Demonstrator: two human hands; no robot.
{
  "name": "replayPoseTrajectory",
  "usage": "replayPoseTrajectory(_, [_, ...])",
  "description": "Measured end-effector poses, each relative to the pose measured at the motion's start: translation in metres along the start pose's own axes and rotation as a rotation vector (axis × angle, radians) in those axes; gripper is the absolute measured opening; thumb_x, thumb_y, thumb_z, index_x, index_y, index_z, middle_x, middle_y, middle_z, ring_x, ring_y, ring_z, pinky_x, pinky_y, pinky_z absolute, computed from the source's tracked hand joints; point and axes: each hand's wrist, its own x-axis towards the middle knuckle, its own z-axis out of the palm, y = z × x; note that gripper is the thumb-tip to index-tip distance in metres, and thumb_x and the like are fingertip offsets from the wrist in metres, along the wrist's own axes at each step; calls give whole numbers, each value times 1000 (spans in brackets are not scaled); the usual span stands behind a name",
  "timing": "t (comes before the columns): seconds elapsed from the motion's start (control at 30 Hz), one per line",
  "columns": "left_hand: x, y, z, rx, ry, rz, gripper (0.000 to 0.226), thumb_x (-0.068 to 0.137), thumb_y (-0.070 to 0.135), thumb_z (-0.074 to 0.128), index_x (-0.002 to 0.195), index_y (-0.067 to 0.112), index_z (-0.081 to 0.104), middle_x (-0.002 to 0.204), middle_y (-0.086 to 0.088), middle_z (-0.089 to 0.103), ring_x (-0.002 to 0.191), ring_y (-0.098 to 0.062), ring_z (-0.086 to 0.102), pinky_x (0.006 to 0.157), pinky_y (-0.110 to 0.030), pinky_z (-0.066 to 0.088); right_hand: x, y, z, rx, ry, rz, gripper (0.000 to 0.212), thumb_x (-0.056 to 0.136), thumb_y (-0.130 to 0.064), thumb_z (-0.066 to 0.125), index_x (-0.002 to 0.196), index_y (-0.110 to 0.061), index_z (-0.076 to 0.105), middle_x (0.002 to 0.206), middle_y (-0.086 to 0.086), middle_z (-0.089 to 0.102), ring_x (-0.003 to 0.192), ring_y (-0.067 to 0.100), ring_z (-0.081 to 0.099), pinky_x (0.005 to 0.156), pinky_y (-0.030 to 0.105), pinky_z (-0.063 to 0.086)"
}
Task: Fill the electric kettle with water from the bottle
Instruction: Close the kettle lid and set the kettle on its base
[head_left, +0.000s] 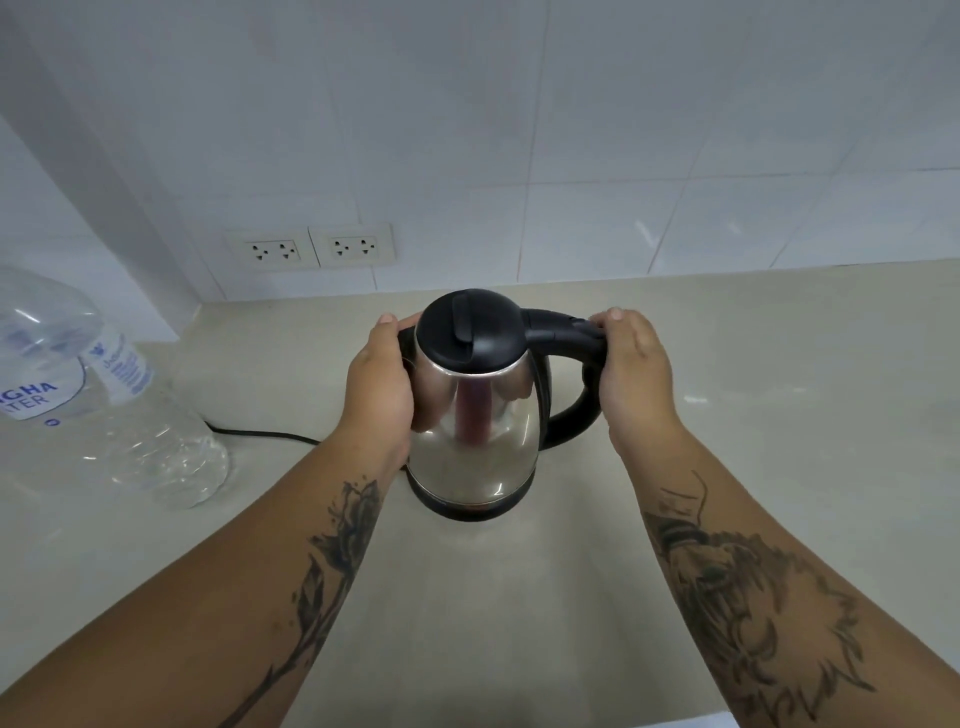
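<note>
Electric kettle (475, 410) stands upright, lid closed, mid-surface (779, 395) toward the rear edge. Left hand (382, 387) cupped against its steel side; right hand (631, 371) wrapped around the black handle. Bottle (130, 415) stands near the left edge, apart.

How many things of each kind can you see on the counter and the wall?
Kettles: 1, the steel kettle held by the left hand and right hand
Water bottles: 1, the clear bottle
Cords: 1, the black cord
Wall sockets: 2, left socket plate and right socket plate
Total: 5
</note>
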Motion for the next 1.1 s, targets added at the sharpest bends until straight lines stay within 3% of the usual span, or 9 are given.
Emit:
replayPoseTrajectory(0.13, [-3, 6, -4, 49, -32, 3, 47, 105, 39, 29, 86, 30, 72, 81, 6, 72, 80, -8, 64, 63, -25, 43, -16, -8, -19, -127, 19, -206, 33, 94, -19, 44, 115, -37, 63, 98, -13, 47, 82, -12, 51, 77, 3, 36])
replayPoseTrajectory(0.2, [-6, 9, -4, 63, -39, 0, 47, 105, 38, 29, 85, 30, 71, 81, 7, 71, 79, -6, 61, 62, -24, 41, -27, -8, -24, -145, -3, -228, 42, 92, -10, 44, 118, -38, 64, 92, -14, 43, 79, -12, 50, 70, -3, 34])
replayPoseTrajectory(0.4, [-9, 11, -6, 73, -62, 7, 44, 105, 37, 28, 99, 27, 70, 82, 7, 68, 76, -4, 58, 59, -21, 38, -42, -15, -21, -258, -29, -265, 48, 90, -6, 44, 123, -35, 64, 89, -13, 46, 79, -2, 52, 67, 4, 39])
replayPoseTrajectory(0.53, [-8, 10, -6, 73, -57, 8, 43, 105, 37, 29, 92, 28, 69, 80, 6, 66, 75, -5, 57, 60, -22, 38, -45, -17, -18, -530, 17, -447, 51, 86, -6, 45, 128, -29, 62, 92, 2, 55, 82, 23, 55, 74, 37, 51])
replayPoseTrajectory(0.67, [-8, 10, -7, 84, -69, 9, 42, 105, 37, 30, 89, 26, 68, 82, 5, 65, 76, -7, 57, 61, -22, 39, -44, -15, -19, -515, 41, -440, 51, 86, -6, 45, 127, -30, 63, 93, 4, 58, 84, 24, 56, 76, 40, 51])
replayPoseTrajectory(0.83, [-9, 12, -10, 90, -90, 13, 41, 104, 35, 34, 87, 26, 70, 83, 4, 67, 77, -10, 59, 62, -25, 40, -49, -20, -18, -280, -54, -202, 51, 88, -8, 43, 128, -35, 60, 108, -9, 60, 87, 1, 55, 76, 9, 40])
replayPoseTrajectory(0.9, [-10, 15, -17, 99, -76, 34, 33, 101, 31, 42, 92, 24, 72, 89, 2, 68, 86, -18, 61, 69, -30, 46, -50, -28, -18, -48, -97, -26, 49, 87, -8, 45, 125, -33, 64, 110, -12, 64, 93, 1, 58, 85, 16, 45])
replayPoseTrajectory(1.0, [-14, 27, -29, 69, -68, 42, 19, 93, 22, 55, 98, 17, 73, 100, -3, 72, 98, -21, 65, 89, -37, 53, -51, -46, -22, 204, -197, 253, 39, 87, -14, 48, 117, -29, 68, 69, -5, 55, 63, 12, 48, 61, 26, 38])
replayPoseTrajectory(1.1, [-20, 47, -47, 102, -163, 48, 20, 95, 22, 54, 106, 16, 71, 107, 2, 74, 104, -14, 66, 97, -38, 49, -52, -65, -27, 259, -294, 358, 24, 88, -23, 53, 105, -17, 69, 56, -2, 48, 52, 13, 39, 54, 29, 30])
